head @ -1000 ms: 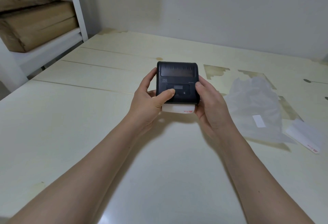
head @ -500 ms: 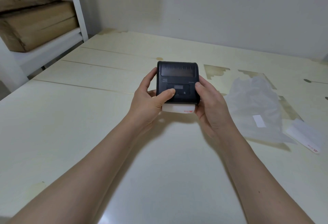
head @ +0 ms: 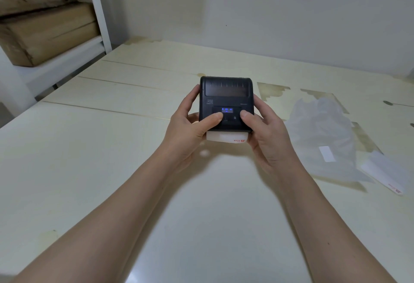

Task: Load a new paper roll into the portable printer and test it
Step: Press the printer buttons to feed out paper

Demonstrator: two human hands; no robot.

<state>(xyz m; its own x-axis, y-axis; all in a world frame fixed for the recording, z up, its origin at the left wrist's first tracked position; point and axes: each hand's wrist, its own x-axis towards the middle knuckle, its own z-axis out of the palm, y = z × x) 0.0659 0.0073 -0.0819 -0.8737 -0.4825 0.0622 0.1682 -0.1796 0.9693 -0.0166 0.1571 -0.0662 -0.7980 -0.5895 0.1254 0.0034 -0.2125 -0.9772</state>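
gripping 1 printer [head: 226,101] w/ 2 hands, left hand [head: 190,130], right hand [head: 266,139].

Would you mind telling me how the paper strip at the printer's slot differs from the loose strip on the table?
The paper strip at the slot is short and attached to the held printer. The loose strip is longer, detached, lying flat at the table's right. Both are white with red marks at one end.
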